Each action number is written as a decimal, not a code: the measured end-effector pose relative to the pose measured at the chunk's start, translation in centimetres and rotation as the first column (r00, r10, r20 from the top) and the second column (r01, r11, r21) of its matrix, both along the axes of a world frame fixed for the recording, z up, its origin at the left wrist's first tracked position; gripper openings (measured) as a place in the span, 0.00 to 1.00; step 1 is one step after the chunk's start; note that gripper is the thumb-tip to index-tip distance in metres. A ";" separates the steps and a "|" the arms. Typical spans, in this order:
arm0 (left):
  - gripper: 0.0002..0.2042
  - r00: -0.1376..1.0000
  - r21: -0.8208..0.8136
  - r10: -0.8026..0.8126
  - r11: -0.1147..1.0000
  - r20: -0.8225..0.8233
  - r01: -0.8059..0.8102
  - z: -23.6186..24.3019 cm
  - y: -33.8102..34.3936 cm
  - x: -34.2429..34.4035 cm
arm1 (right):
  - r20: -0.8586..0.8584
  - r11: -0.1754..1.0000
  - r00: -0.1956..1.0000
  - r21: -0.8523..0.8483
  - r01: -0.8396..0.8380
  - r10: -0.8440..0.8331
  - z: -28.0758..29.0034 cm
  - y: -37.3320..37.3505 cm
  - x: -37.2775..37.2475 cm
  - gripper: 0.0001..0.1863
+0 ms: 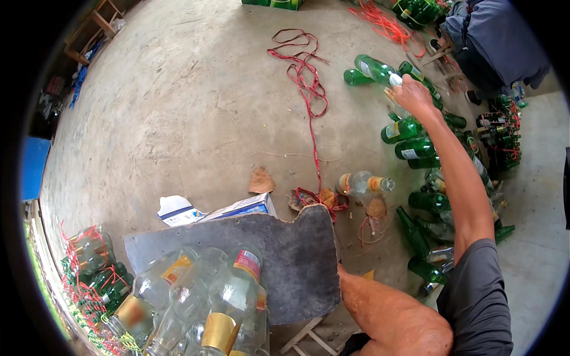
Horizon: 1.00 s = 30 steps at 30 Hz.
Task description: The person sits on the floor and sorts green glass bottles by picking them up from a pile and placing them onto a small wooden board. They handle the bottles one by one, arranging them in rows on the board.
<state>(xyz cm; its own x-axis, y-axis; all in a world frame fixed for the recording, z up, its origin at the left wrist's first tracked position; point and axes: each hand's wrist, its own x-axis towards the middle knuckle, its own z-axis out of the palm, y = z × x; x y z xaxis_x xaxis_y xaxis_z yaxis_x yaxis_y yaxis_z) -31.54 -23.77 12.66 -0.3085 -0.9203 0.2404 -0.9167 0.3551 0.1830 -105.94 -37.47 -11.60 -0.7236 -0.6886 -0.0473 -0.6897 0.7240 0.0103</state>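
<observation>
My right hand [412, 96] reaches out to the far right, its fingers closed round the neck end of a green glass bottle [373, 68]. That bottle is tilted, its base pointing away to the left. Beside it another green bottle [356, 77] lies on the floor, and more green bottles [409, 148] lie in a loose heap under my forearm. My left hand does not show. At the lower left, several clear glass bottles [231, 285] with gold and red labels lie together on a dark board [297, 261] in front of me.
A single clear bottle [359, 184] lies on the concrete floor near red twine [309, 89]. Tied bundles of bottles [89, 249] stand at the left. A flattened carton [237, 207] lies behind the board. Dark cloth [499, 47] covers something at the upper right, beside orange twine [386, 24].
</observation>
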 end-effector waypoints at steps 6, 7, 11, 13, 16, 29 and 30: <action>0.07 1.000 -0.003 0.007 1.000 -0.001 -0.007 0.1 0.0 -0.5 | -0.003 0.999 1.000 -0.044 -0.019 0.019 0.7 1.2 1.1 0.21; 0.07 1.000 -0.004 0.004 1.000 -0.009 -0.004 0.1 -0.1 -0.6 | -0.011 0.998 1.000 -0.062 -0.022 0.021 0.2 1.0 0.9 0.21; 0.07 0.999 0.011 -0.042 0.999 -0.018 0.042 -0.2 -0.2 0.4 | -0.032 0.997 0.999 -0.068 -0.040 0.038 -1.6 0.2 -1.1 0.19; 0.07 1.000 0.010 -0.009 1.000 -0.009 0.010 0.0 0.0 -0.3 | -0.026 0.999 0.999 -0.040 -0.021 0.020 -2.0 -0.4 -0.8 0.18; 0.07 1.000 0.012 0.021 1.000 -0.017 -0.021 0.2 0.1 -0.6 | -0.024 0.998 0.998 -0.014 -0.066 0.066 -2.5 -0.6 -0.6 0.17; 0.04 1.000 0.003 0.010 1.000 0.002 -0.010 0.2 0.2 -0.1 | 0.054 0.980 0.984 0.095 -0.174 0.169 -1.8 3.9 2.3 0.18; 0.04 1.000 0.000 0.013 1.000 -0.004 -0.013 0.1 0.1 -0.1 | 0.054 0.982 0.987 0.104 -0.158 0.153 -2.0 4.4 2.3 0.18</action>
<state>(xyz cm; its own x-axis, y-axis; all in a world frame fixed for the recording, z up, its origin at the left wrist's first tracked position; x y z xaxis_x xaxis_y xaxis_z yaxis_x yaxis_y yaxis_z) -31.63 -23.62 12.80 -0.2952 -0.9244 0.2416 -0.9206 0.3428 0.1870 -103.69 -33.07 -13.58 -0.6037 -0.7816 -0.1572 -0.7952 0.6045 0.0483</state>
